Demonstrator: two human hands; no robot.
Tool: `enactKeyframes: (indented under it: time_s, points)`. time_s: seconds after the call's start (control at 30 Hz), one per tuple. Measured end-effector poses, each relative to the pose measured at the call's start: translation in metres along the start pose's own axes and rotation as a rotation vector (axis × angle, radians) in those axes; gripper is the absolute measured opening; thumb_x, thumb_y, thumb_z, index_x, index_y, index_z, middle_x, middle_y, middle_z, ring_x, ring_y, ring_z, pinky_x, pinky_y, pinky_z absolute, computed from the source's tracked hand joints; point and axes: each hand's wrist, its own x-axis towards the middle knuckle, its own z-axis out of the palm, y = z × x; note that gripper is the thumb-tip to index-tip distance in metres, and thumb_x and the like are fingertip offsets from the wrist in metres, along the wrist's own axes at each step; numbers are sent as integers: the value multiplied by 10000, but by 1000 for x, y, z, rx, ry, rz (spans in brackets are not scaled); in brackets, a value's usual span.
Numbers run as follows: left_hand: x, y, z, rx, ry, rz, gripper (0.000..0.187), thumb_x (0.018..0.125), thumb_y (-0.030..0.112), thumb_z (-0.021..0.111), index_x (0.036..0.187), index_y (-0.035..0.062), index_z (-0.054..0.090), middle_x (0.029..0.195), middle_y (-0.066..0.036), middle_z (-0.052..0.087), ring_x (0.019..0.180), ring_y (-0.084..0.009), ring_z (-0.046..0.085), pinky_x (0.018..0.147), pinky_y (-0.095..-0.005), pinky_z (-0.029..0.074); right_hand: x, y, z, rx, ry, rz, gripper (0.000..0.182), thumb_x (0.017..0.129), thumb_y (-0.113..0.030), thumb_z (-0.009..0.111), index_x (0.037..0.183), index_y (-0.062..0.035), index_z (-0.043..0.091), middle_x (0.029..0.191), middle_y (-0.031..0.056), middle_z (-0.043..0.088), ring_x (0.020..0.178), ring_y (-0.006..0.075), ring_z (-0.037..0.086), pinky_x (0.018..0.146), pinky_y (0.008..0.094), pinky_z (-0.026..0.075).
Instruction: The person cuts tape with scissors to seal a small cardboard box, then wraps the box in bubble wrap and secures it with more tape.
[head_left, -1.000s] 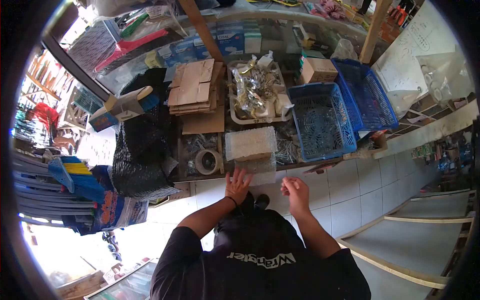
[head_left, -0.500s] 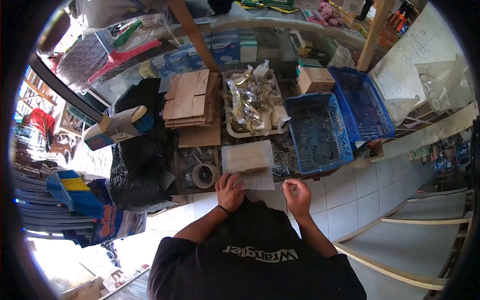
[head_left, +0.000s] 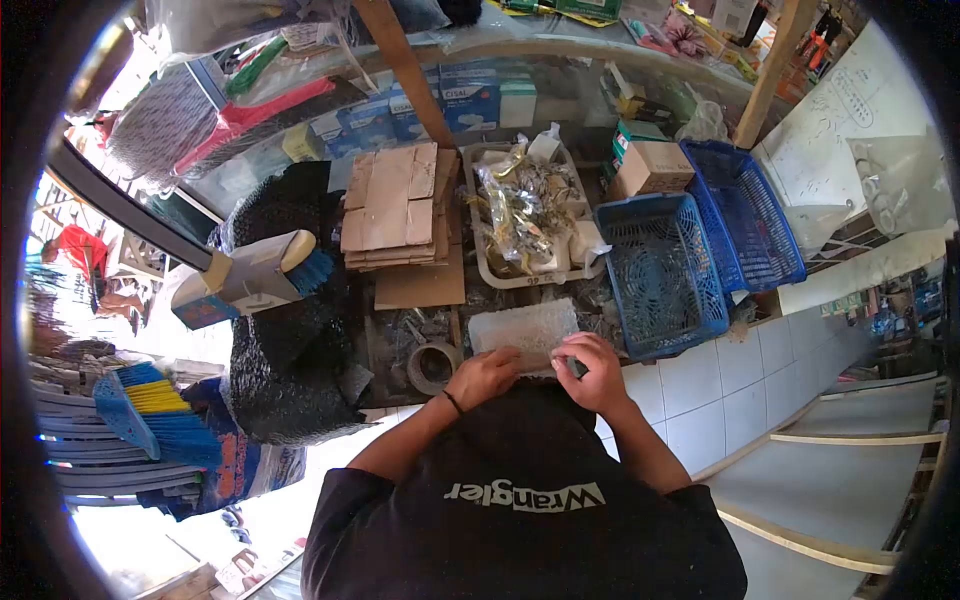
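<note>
A flat package wrapped in clear bubble wrap (head_left: 524, 330) lies at the front edge of the work surface, right before my body. My left hand (head_left: 485, 374) rests on its near left side, fingers bent over the wrap's edge. At the near right corner my right hand (head_left: 592, 372) has thumb and fingers curled together in a pinch on the wrap. What is inside the package is blurred by the plastic, and its nearest edge is partly hidden by my hands. Just left of the package stands a roll of tape (head_left: 434, 368).
Behind lie stacked cardboard pieces (head_left: 390, 205), a white tray (head_left: 525, 277) of small plastic-bagged items, and two blue baskets (head_left: 668, 343). Black bubble wrap (head_left: 290, 375) and a blue-bristled brush (head_left: 310, 272) are at left. A wooden post (head_left: 405, 75) rises behind the cardboard.
My right hand has moved left and in, from beside the package onto its near right corner. My left hand has shifted right along the wrap. The loose near flap no longer shows spread out.
</note>
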Motion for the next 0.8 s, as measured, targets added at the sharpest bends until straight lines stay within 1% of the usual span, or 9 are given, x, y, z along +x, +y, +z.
enactKeyframes:
  time_s: [0.07, 0.17, 0.23, 0.33, 0.43, 0.47, 0.57, 0.67, 0.8]
  points:
    - [5, -4, -3, -32, -20, 18, 201, 735, 133, 679, 904, 73, 589, 1014, -76, 588, 877, -284, 608, 769, -370, 506, 5, 4, 0, -30, -31, -18, 133, 718, -78, 683, 839, -53, 635, 866, 93, 638, 890, 289, 599, 800, 385, 461]
    - [12, -13, -5, -40, -64, 68, 281, 779, 181, 686, 1018, 69, 591, 1057, -105, 599, 940, -299, 612, 780, -377, 523, 8, 9, -1, -57, -50, 3, 162, 721, -100, 692, 863, -52, 631, 894, 106, 626, 908, 296, 593, 803, 390, 460]
    - [14, -12, -4, -43, -69, 12, 306, 742, 159, 686, 1012, 75, 567, 1044, -90, 586, 945, -293, 598, 789, -374, 505, 10, 17, 3, -67, 6, 36, 195, 729, -133, 700, 889, -49, 627, 913, 124, 613, 917, 305, 589, 806, 392, 460]
    - [18, -11, -6, -29, -91, -9, 342, 712, 144, 686, 1020, 82, 551, 1021, -81, 578, 946, -286, 589, 793, -379, 491, 9, 26, 9, -35, 148, 331, 293, 717, -93, 731, 971, -38, 595, 930, 114, 596, 853, 238, 601, 747, 335, 478]
    - [23, -8, -7, 16, -104, -5, 327, 714, 141, 668, 1016, 88, 552, 993, -79, 572, 921, -279, 591, 774, -386, 489, 3, 42, 24, 311, 228, 634, 389, 709, -52, 750, 1044, -30, 555, 942, 86, 581, 774, 155, 583, 692, 275, 480]
    - [23, -8, -8, 37, -108, -2, 315, 718, 141, 659, 1011, 90, 555, 983, -78, 569, 909, -277, 592, 765, -388, 489, 1, 45, 27, 344, 212, 681, 417, 719, -44, 748, 1076, -25, 533, 970, 71, 565, 735, 121, 564, 679, 257, 481]
    - [22, -7, -2, 94, -133, -5, 255, 736, 146, 615, 981, 96, 565, 956, -68, 560, 921, -246, 585, 770, -369, 479, 1, 42, 28, 293, 172, 730, 409, 727, -30, 729, 1084, -21, 529, 1006, 81, 555, 741, 121, 559, 672, 254, 481]
    - [30, 4, -14, 228, -234, -15, 190, 754, 158, 572, 934, 97, 578, 960, -51, 551, 984, -216, 555, 788, -351, 464, 1, 43, 27, 312, 169, 685, 410, 734, -22, 715, 1096, -20, 522, 1021, 86, 543, 737, 121, 564, 664, 254, 480]
    - [33, 2, -16, 258, -187, 38, 236, 756, 167, 592, 980, 97, 593, 1033, -57, 550, 1066, -239, 511, 826, -360, 475, -2, 44, 30, 353, 104, 766, 411, 739, -20, 706, 1101, -23, 512, 1024, 84, 534, 743, 121, 569, 662, 257, 477]
